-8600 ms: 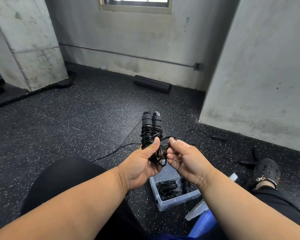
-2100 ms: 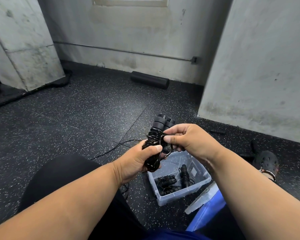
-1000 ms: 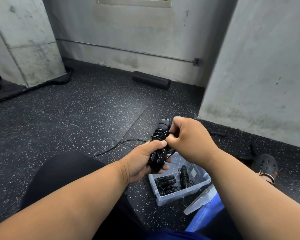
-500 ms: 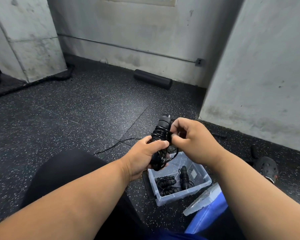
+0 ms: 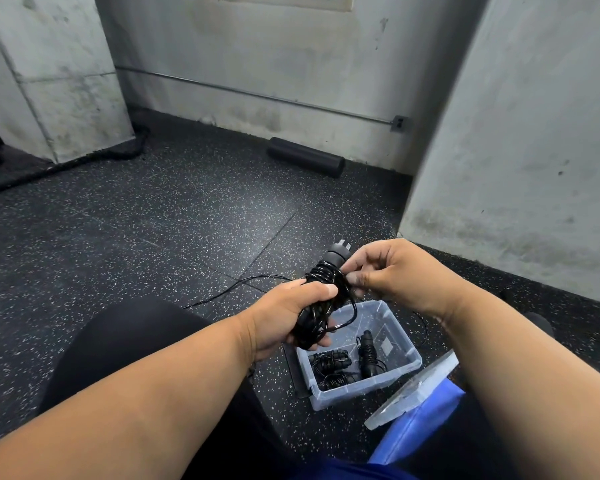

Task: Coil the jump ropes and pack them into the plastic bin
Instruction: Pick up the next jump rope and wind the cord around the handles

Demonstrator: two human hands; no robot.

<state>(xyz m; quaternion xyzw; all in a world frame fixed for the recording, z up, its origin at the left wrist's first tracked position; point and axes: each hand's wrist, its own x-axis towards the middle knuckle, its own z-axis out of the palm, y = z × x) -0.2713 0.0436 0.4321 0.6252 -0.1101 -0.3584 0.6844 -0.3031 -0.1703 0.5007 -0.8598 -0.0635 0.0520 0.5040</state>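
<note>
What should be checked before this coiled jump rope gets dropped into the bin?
1. Bundle secured: ok. The left hand grips the coiled jump rope round its handles.
2. Loose end tucked: not ok. The right hand pinches the cord at the wraps, and a loop hangs free below.
3. Bin open: ok. The lid lies beside the plastic bin.
4. Room in the bin: ok. The packed ropes leave bare floor at its far end.
5. All ropes gathered: not ok. A loose cord lies on the floor.
6. Tie holds when released: cannot tell.
</note>
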